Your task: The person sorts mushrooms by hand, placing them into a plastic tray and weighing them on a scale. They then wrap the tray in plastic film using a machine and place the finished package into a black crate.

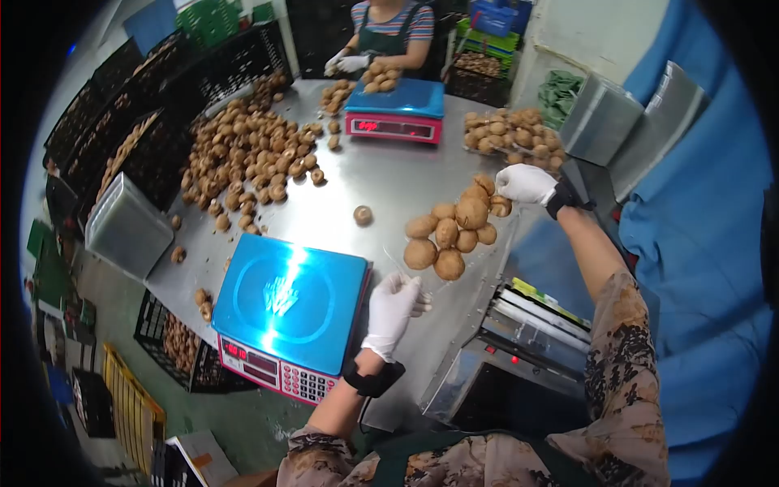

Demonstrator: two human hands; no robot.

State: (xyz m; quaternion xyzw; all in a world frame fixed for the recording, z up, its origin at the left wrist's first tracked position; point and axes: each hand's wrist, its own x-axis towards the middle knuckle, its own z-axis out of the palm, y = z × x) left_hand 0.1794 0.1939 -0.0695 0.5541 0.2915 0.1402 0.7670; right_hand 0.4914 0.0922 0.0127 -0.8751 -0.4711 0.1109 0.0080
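Note:
A cluster of brown mushrooms (445, 234) lies on the metal table between my hands, with traces of clear plastic around it. My left hand (393, 313), in a white glove, is at the cluster's near end, fingers pinched where a faint clear film shows. At the far end, my gloved right hand (527, 185) has its fingers curled down beside the last mushrooms; what they grip is hidden. Left of my left hand stands a scale with a blue top (288, 300) and a red display. A single mushroom (363, 215) sits beyond the scale.
A large mushroom heap (251, 154) covers the table's left side. Packed mushrooms (514, 134) lie at the far right. Across the table, a person (389, 40) in white gloves works by a second scale (394, 109). A sealing machine (519, 349) stands near my right side.

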